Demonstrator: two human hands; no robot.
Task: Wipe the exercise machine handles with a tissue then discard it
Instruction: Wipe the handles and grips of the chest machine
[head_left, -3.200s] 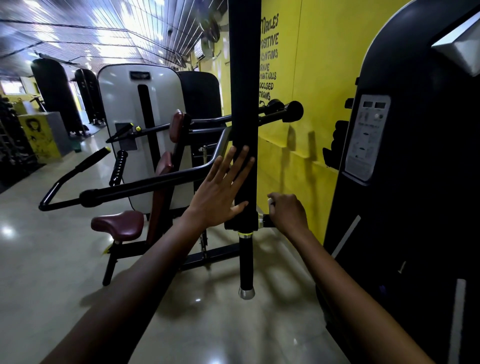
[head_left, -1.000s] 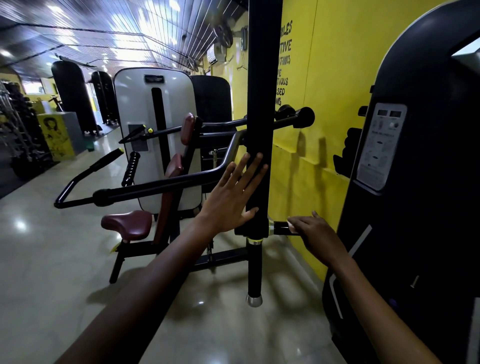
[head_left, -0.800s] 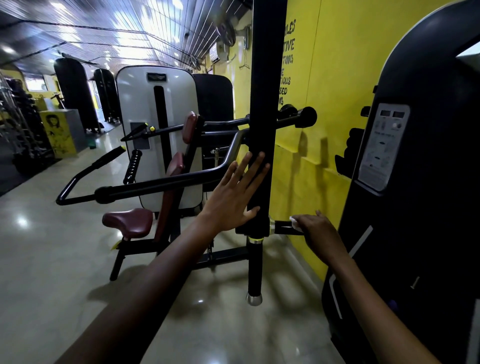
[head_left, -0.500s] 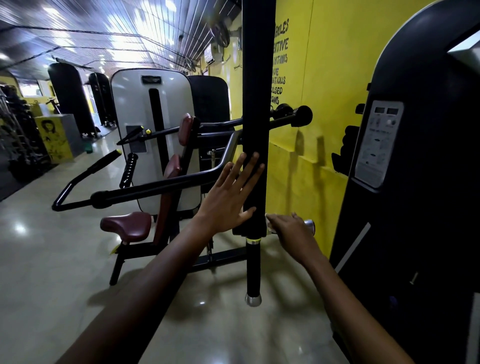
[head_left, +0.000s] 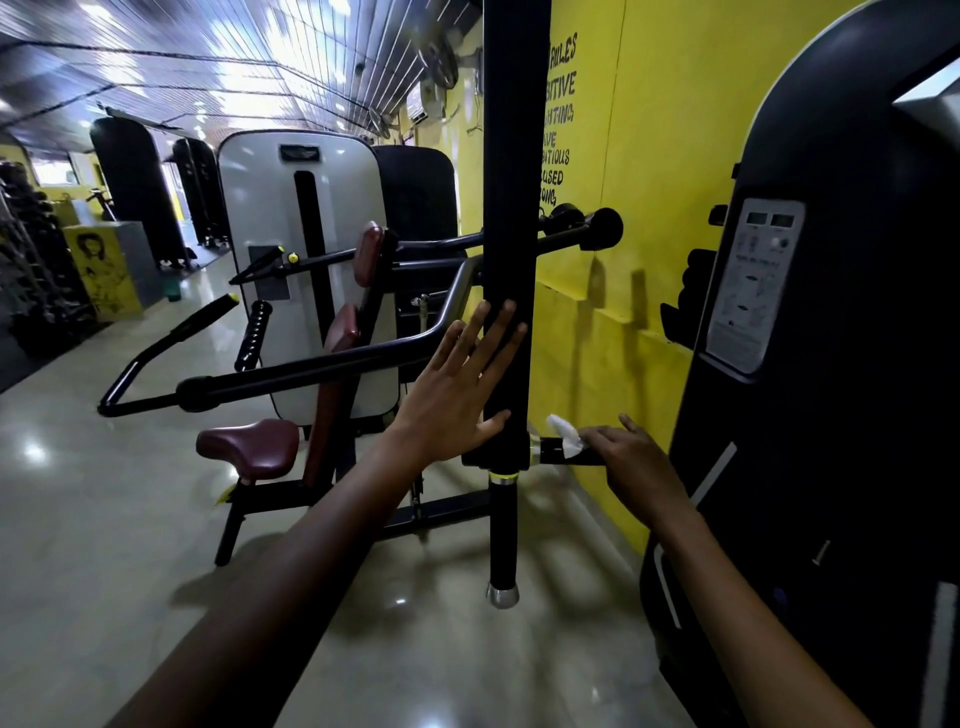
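One hand pressing tissue, handle

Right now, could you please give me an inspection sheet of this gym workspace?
Surface: glossy floor reflecting ceiling lights.
Job's things: white tissue on the short black handle that sticks out sideways from the black post.
Clutter: nothing seen.
Grippers: left hand flat against the post, fingers straight; right hand on the handle, holding the tissue against it.
Cables: nothing seen.
Surroundings: yellow wall with black lettering; seated machine with a maroon seat; dark machine housing with an instruction label on the right.
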